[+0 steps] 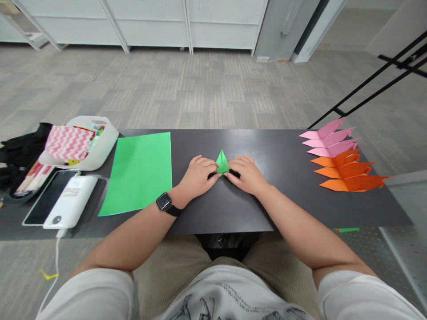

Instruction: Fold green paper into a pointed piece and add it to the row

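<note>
A small folded piece of green paper (222, 162), pointed at its far end, is held between my two hands over the middle of the dark table. My left hand (200, 175), with a black watch on the wrist, pinches its left lower edge between thumb and fingers. My right hand (246, 174) pinches the right lower edge the same way. The fingertips hide the paper's side corners. To the left of my left hand lies a stack of flat green paper sheets (140, 173).
Folded pink paper figures (330, 138) and orange paper figures (350, 173) stand in a row at the right end of the table (233, 213). On the left are a white basket (106, 142), a phone (50, 195) and a white power bank (70, 200) with a cable.
</note>
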`<action>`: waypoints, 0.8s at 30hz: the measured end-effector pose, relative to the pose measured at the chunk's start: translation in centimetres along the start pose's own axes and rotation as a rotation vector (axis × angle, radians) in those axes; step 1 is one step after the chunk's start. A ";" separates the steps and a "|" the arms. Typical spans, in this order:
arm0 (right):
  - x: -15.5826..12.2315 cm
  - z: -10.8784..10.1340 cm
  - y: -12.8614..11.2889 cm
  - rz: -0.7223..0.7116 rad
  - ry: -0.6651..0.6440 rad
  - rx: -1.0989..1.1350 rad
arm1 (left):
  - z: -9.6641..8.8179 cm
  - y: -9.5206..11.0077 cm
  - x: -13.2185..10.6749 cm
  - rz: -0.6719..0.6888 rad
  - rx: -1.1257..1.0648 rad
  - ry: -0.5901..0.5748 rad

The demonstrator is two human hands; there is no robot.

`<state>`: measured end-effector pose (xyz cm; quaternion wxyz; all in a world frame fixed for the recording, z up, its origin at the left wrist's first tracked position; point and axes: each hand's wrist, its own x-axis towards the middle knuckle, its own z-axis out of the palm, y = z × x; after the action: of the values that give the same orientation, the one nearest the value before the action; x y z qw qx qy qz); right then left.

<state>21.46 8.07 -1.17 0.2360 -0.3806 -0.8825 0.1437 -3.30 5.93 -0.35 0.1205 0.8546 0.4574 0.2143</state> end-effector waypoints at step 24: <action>0.4 1.2 0.2 0.088 0.066 -0.020 | 0.6 0.2 0.1 -0.137 0.041 0.051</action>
<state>20.69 8.40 -2.14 0.2546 -0.4257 -0.8582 0.1324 -2.88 5.88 -0.78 0.1057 0.8178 0.5222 0.2176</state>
